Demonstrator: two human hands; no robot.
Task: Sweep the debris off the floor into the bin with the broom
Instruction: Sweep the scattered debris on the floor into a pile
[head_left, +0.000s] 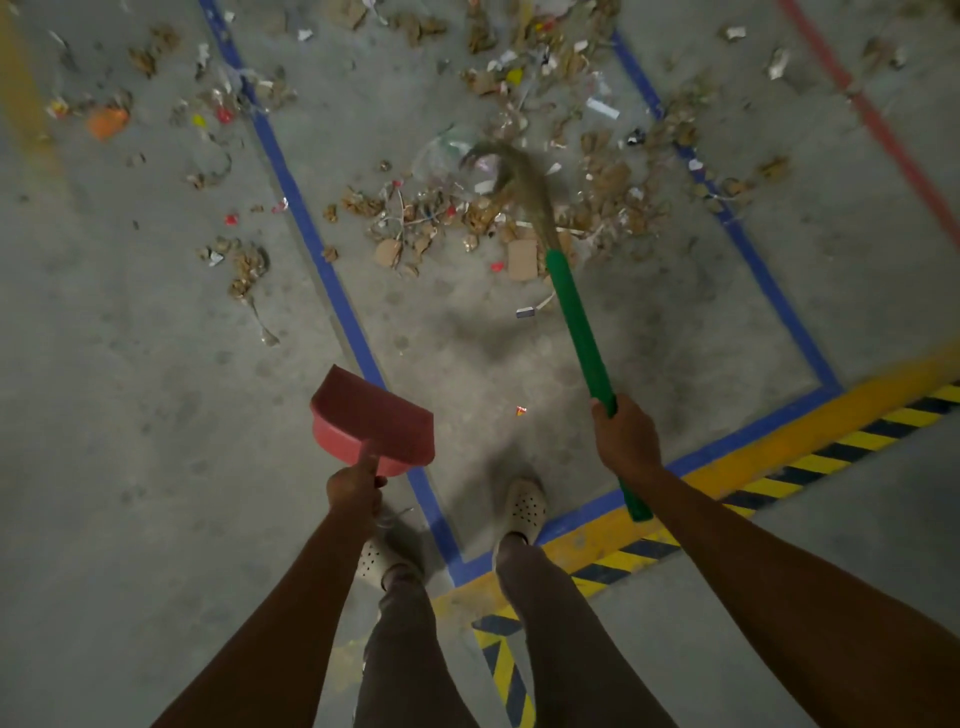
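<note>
The right hand (626, 441) gripped the broom (576, 322), its bristles in the debris (467, 208). The left hand (356, 488) held a dustpan (374, 415).

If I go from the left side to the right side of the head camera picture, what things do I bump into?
Faded yellow floor line → orange scrap → red dustpan → green-handled broom → red floor line.
</note>
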